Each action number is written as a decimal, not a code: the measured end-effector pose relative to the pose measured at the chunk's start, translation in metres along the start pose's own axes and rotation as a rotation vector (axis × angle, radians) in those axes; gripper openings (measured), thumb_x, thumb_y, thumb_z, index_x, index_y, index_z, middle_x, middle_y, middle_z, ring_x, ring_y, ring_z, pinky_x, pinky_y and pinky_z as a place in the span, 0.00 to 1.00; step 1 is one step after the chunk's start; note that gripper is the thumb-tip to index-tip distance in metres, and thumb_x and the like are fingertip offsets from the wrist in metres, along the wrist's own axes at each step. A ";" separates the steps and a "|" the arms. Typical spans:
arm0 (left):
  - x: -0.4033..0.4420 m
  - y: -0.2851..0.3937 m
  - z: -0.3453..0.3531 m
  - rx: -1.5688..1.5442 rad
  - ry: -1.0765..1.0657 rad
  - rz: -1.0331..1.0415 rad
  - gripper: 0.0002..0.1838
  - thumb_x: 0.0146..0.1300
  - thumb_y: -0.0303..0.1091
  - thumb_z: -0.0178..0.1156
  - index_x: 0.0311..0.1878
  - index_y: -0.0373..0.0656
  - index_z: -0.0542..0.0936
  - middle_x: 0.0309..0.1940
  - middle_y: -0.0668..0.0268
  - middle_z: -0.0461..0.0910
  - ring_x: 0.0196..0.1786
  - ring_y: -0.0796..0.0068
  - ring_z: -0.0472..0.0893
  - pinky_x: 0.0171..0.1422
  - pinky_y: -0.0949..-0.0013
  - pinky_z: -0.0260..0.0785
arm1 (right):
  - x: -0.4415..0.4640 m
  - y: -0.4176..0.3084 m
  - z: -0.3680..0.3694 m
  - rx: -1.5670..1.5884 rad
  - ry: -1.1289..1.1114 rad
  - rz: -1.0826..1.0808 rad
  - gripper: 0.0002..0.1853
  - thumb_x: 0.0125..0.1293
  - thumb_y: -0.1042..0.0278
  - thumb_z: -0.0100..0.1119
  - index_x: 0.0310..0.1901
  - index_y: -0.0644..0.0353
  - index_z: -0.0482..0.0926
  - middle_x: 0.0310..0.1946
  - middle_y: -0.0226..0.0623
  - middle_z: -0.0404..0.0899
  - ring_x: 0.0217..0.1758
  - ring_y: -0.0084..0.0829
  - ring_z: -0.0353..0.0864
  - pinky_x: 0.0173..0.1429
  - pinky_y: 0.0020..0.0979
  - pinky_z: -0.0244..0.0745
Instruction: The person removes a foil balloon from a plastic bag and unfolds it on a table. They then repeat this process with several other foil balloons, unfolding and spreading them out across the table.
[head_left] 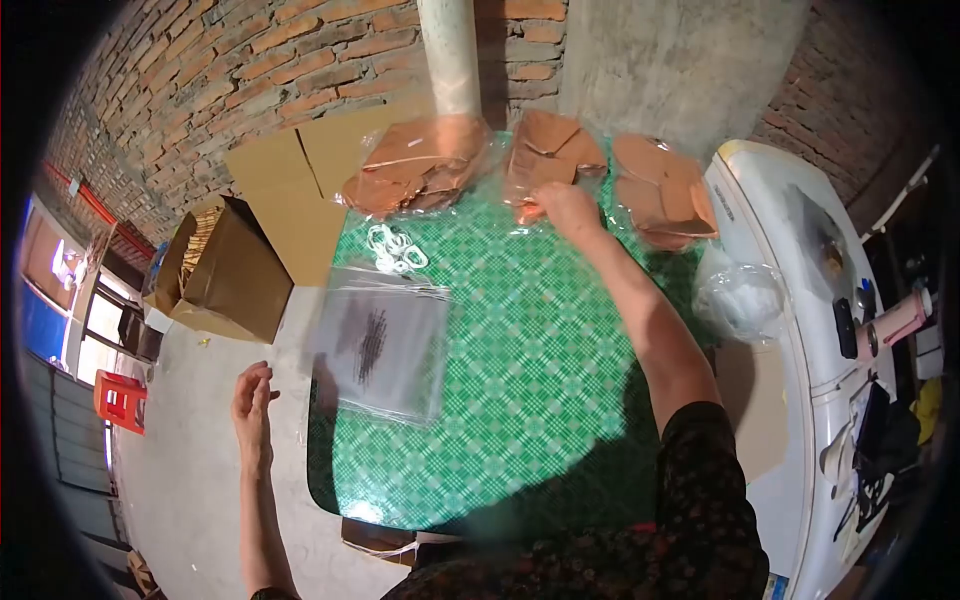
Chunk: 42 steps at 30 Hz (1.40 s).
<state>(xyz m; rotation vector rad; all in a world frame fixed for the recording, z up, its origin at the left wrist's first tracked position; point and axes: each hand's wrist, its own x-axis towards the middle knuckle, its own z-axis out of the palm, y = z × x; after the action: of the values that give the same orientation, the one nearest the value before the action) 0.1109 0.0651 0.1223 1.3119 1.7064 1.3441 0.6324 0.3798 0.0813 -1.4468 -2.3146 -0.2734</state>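
At the far side of the green patterned table [520, 400], my right hand [568, 210] reaches to the near edge of the middle clear bag of brown pieces [552, 150]; its fingertips are hard to make out there. Similar bags lie to its left [425, 160] and right [662, 190]. My left hand [254, 392] hangs off the table's left edge, fingers curled and with nothing visible in them. A stack of clear plastic sleeves [385, 345] with a dark mark lies at the table's left, below white looped cords [396, 248].
An open cardboard box [235, 270] stands left of the table beside a cardboard sheet [290, 190]. A white appliance [780, 220] with items on it is at the right, near a clear bag of white material [738, 298]. A red stool [120, 402] stands far left.
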 end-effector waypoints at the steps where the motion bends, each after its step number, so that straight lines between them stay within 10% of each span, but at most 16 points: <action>1: 0.001 0.007 0.005 -0.017 -0.028 0.000 0.12 0.74 0.37 0.56 0.52 0.42 0.80 0.59 0.65 0.77 0.58 0.72 0.77 0.57 0.66 0.73 | -0.003 0.000 -0.008 0.036 0.029 0.014 0.09 0.68 0.65 0.53 0.39 0.56 0.83 0.40 0.42 0.85 0.43 0.51 0.85 0.43 0.49 0.80; 9: -0.018 0.064 0.093 -0.339 -0.430 -0.136 0.14 0.75 0.37 0.55 0.55 0.39 0.79 0.52 0.62 0.81 0.51 0.70 0.82 0.55 0.65 0.75 | -0.072 -0.079 -0.105 0.518 0.123 0.127 0.16 0.70 0.57 0.55 0.32 0.62 0.80 0.28 0.52 0.79 0.34 0.53 0.82 0.37 0.48 0.73; 16: -0.084 0.068 0.183 -0.734 -0.909 -0.745 0.45 0.72 0.67 0.44 0.73 0.33 0.59 0.63 0.52 0.74 0.61 0.57 0.79 0.65 0.57 0.74 | -0.197 -0.204 -0.162 0.803 0.008 0.006 0.13 0.65 0.65 0.63 0.26 0.62 0.76 0.21 0.46 0.74 0.26 0.44 0.79 0.32 0.41 0.73; 19: -0.115 0.078 0.191 -0.853 -0.897 -0.828 0.36 0.75 0.56 0.50 0.72 0.35 0.61 0.61 0.56 0.76 0.61 0.62 0.78 0.66 0.58 0.73 | -0.253 -0.238 -0.173 0.834 -0.120 -0.110 0.09 0.62 0.63 0.68 0.34 0.59 0.82 0.28 0.41 0.81 0.31 0.41 0.83 0.36 0.37 0.77; 23: -0.152 0.023 0.189 -0.623 -0.769 -0.745 0.29 0.68 0.27 0.62 0.71 0.36 0.65 0.61 0.62 0.76 0.61 0.68 0.77 0.67 0.66 0.70 | -0.279 -0.233 -0.193 1.015 -0.144 0.020 0.15 0.58 0.64 0.73 0.44 0.59 0.84 0.38 0.41 0.85 0.40 0.42 0.85 0.46 0.35 0.79; 30: -0.164 0.034 0.161 -0.258 -0.833 -0.323 0.26 0.70 0.32 0.63 0.67 0.35 0.68 0.55 0.64 0.80 0.56 0.75 0.78 0.61 0.68 0.71 | -0.308 -0.140 -0.135 0.276 0.037 0.320 0.18 0.63 0.64 0.68 0.53 0.60 0.78 0.47 0.44 0.80 0.49 0.46 0.83 0.51 0.39 0.79; 36: -0.148 0.059 0.151 0.658 -0.642 0.209 0.33 0.57 0.42 0.70 0.64 0.39 0.71 0.53 0.51 0.79 0.53 0.52 0.80 0.57 0.61 0.73 | -0.310 -0.147 -0.122 0.531 -0.063 0.362 0.08 0.64 0.71 0.64 0.40 0.62 0.75 0.38 0.39 0.78 0.37 0.39 0.81 0.40 0.35 0.75; 42: -0.165 0.062 0.173 0.672 -0.459 0.667 0.43 0.54 0.54 0.72 0.69 0.43 0.68 0.69 0.49 0.64 0.70 0.43 0.64 0.71 0.45 0.59 | -0.321 -0.155 -0.122 1.446 -0.040 0.591 0.06 0.70 0.74 0.58 0.45 0.60 0.72 0.34 0.24 0.76 0.31 0.13 0.69 0.30 0.21 0.64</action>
<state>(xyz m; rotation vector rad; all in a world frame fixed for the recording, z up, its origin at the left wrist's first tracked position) 0.3395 -0.0274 0.1074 2.5068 1.4817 0.6523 0.6458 0.0035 0.0609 -1.1187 -1.2562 1.2924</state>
